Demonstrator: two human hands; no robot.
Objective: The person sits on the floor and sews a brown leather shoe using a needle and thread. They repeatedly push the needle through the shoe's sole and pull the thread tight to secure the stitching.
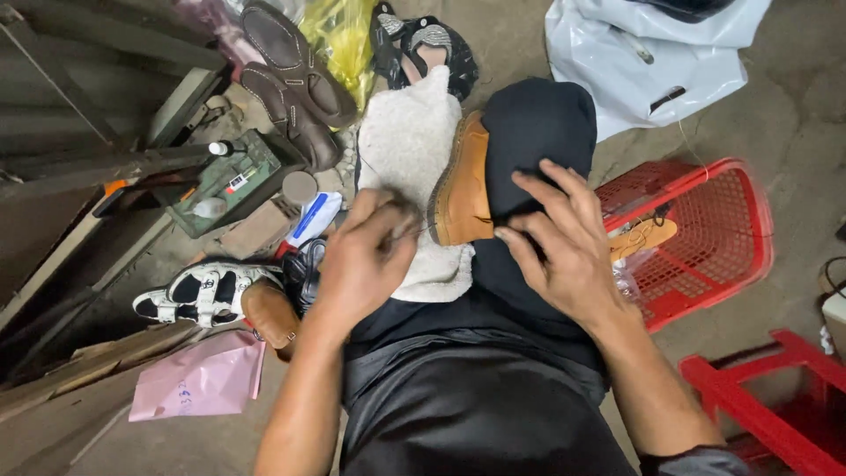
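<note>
Left hand [366, 260] pinches a thin thread; right hand [564, 242], fingers spread, steadies the boot [460, 189] at twelve o'clock. Tugging hard might snap it.

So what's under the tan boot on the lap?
The tan leather boot rests on a cream fuzzy towel spread over black trousers. The right hand presses beside it. The boot hides its sole and the towel beneath.

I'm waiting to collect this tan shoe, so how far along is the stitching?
Done: cannot tell; no finished seam shows. In hand: the tan shoe rests on a white cloth over the lap, the right hand steadies it, and the left hand pinches a thin thread at its heel. Left: the brown shoes lie aside.
</note>
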